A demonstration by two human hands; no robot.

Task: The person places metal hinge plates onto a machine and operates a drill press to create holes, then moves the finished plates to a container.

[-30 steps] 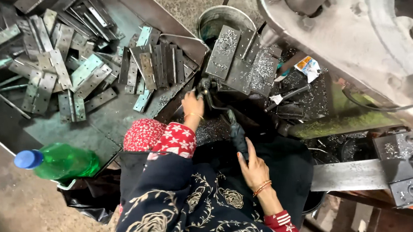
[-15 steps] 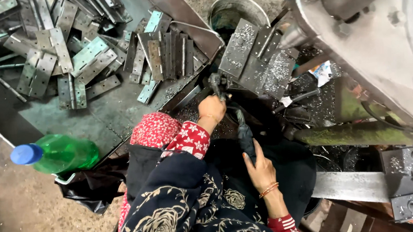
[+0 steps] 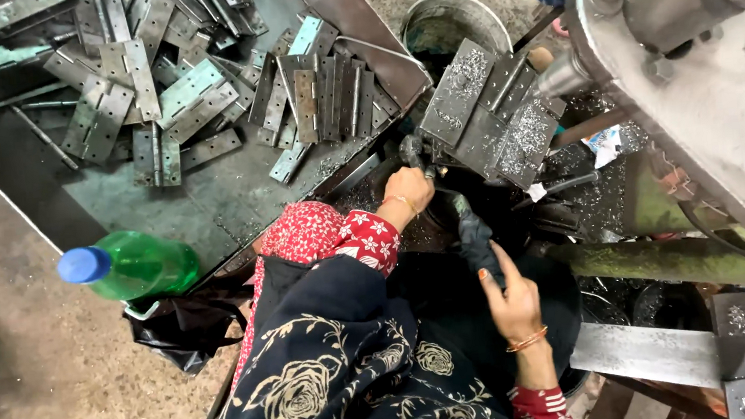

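Two hands work apart: your left hand point(image 3: 407, 193) grips a small dark metal piece point(image 3: 412, 150) just ahead. Your right hand point(image 3: 511, 301), nearer you, clasps a dark upright lever handle point(image 3: 473, 232), its long axis tilting toward the left hand.

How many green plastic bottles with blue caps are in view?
1: the green plastic bottle with a blue cap lies beside the metal tray, left of the person's knee. Others may be hidden.

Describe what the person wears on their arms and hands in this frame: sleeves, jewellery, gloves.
Both hands are bare, with no gloves. The left hand has a thin bangle at the wrist and a red sleeve with a white floral print. The right hand has an orange-gold bangle at the wrist, orange-tinted nails and a matching red floral cuff. A dark navy shawl with a cream rose pattern drapes over both upper arms.
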